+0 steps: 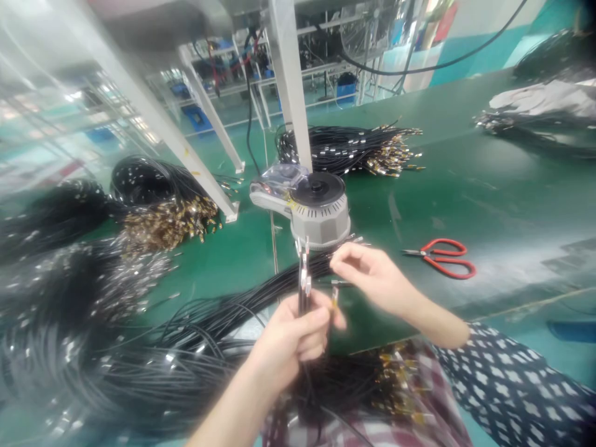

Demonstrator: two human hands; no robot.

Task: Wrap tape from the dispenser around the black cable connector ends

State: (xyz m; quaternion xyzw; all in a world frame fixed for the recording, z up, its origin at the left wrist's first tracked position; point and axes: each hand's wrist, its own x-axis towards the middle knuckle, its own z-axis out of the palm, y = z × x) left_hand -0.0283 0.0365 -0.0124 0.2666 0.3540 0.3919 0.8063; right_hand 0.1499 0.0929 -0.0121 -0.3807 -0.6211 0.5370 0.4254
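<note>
My left hand (291, 338) is closed around a small bundle of black cables (304, 301), their metal connector ends pointing up. Another connector tip with a yellowish part (334, 298) shows beside its fingertips. To the right, my right hand (375, 279) has its thumb and forefinger bent together. A single black cable (345, 284) with a metal tip sticks out from under that hand, seemingly held by its hidden lower fingers. Just behind both hands lies a long bundle of black cables (265, 290) on the green table, its tips near the right fingertips.
A grey tape dispenser (321, 220) with a black round top stands ahead. Red-handled scissors (442, 257) lie to the right. Cable heaps (153, 186) fill the left, with another bundle (344, 149) behind the dispenser. White metal posts (291, 74) rise from the green table (465, 186). More cables cover my lap.
</note>
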